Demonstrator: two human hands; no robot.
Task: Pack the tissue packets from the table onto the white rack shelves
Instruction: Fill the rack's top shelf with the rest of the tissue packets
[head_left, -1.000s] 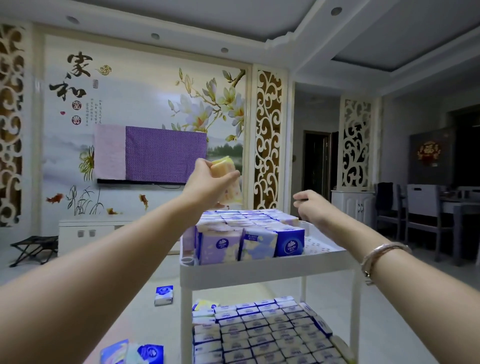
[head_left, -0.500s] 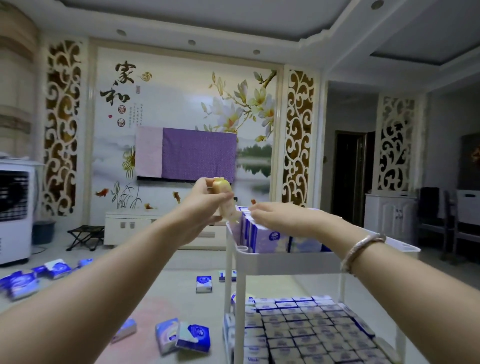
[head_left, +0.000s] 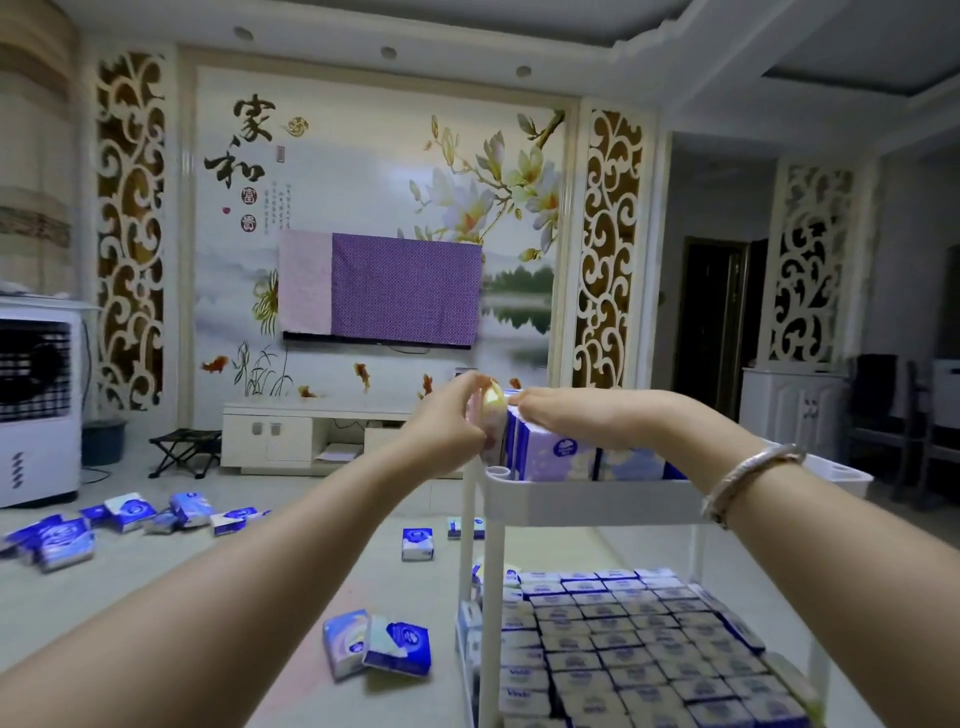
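There is only the head view. The white rack (head_left: 587, 501) stands low in the middle, a bit to the right side.

The left hand (head_left: 447, 426) is up at the near left corner of the rack's top shelf. Its fingers are curled around a pale yellow and pink tissue packet (head_left: 491, 415). The packet stands tall and touches the blue and purple packets on the top shelf (head_left: 566, 452). Its bottom end is behind the hand, so I cannot tell if it sits on the shelf.

The right hand (head_left: 576, 415) lies flat, palm down, on top of those top shelf packets. Its fingers are straight and point at the left hand. The fingertips are just beside the yellow packet. It holds nothing. A silver bracelet (head_left: 748, 480) is on the right wrist, over the rack's top edge.

The lower shelf of the rack is full of packets in neat rows (head_left: 639, 644).

More packets lie on the floor to the left of the rack. Two (head_left: 376, 642) lie together near its lower shelf. One (head_left: 417, 543) lies alone near the rack's left post. A heap (head_left: 124, 522) lies far left of the rack, near a white fan box (head_left: 36, 400).

Behind the rack, on the wall, a purple cloth (head_left: 384, 288) hangs over a screen.
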